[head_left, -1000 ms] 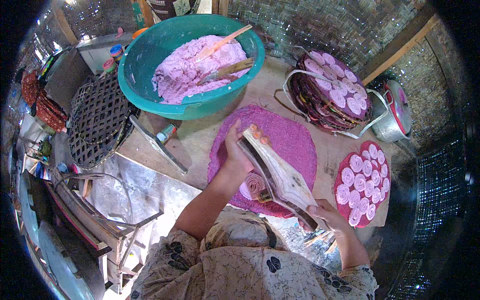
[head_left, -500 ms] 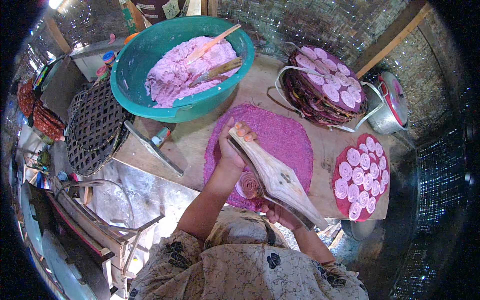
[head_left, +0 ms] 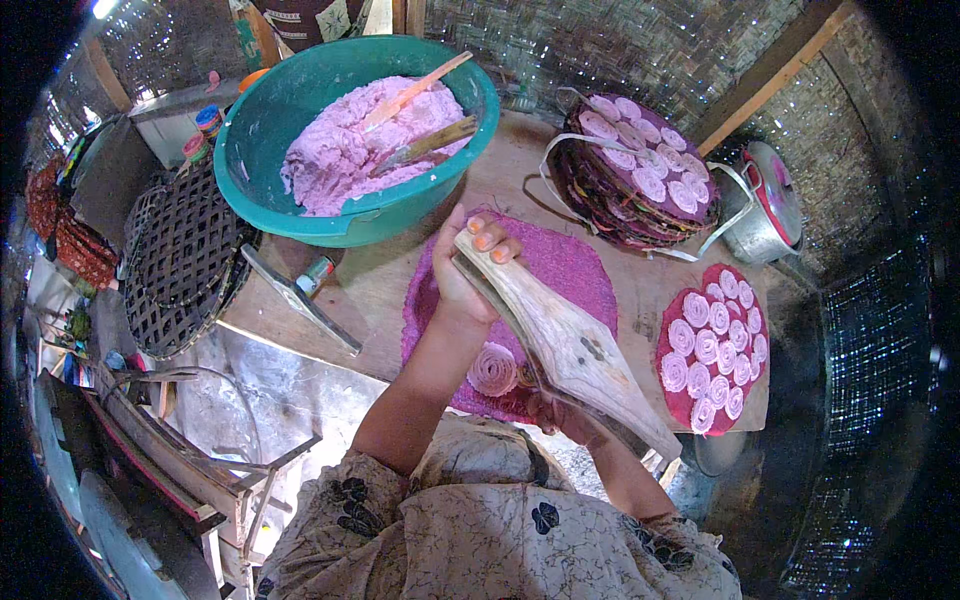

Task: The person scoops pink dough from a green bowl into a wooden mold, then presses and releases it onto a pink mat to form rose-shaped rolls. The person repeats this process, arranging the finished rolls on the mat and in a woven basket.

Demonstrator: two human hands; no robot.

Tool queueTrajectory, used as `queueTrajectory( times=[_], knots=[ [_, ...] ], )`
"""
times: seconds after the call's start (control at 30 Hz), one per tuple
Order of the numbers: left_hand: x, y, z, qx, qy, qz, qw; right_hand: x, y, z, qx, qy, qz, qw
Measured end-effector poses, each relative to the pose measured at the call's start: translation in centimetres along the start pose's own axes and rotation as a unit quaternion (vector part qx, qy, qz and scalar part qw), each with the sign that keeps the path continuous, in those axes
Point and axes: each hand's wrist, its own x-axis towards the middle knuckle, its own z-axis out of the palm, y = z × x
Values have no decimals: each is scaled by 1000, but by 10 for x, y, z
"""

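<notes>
A long pale wooden hand press (head_left: 575,335), wide in the middle and narrowing to both ends, slants across in front of me. My left hand (head_left: 472,265) is closed round its upper end, the fingers curled over the edge. Beneath its lower half, my right hand (head_left: 570,418) is closed on the press, its fingers partly hidden by the wood. Under the press lies a purple woven mat (head_left: 575,275) on the table. A pink spiral coil of dough strands (head_left: 492,370) rests on the mat's near part, beside the press; the press's underside is hidden.
A green basin (head_left: 235,185) at the back left holds pink dough (head_left: 330,160) and two wooden sticks. A wooden tool (head_left: 300,300) lies at the table's left. Stacked round mats (head_left: 630,200), a metal pot (head_left: 765,235) and a red mat of pink coils (head_left: 715,350) are on the right.
The lower end of the press has swung a little to the right, and more of the pink coil shows beside it. Both hands keep their hold. The whole view has shifted slightly.
</notes>
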Motion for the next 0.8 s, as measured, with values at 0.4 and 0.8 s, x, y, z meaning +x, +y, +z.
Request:
queueTrajectory(
  times=[0.4, 0.8],
  knots=[
    [-6, 3, 15, 6, -10, -17, 1000, 3, -25, 36, 33, 5, 26, 999],
    [17, -16, 13, 126, 120, -32, 984, -60, -80, 25, -156, 106, 62, 980]
  ],
)
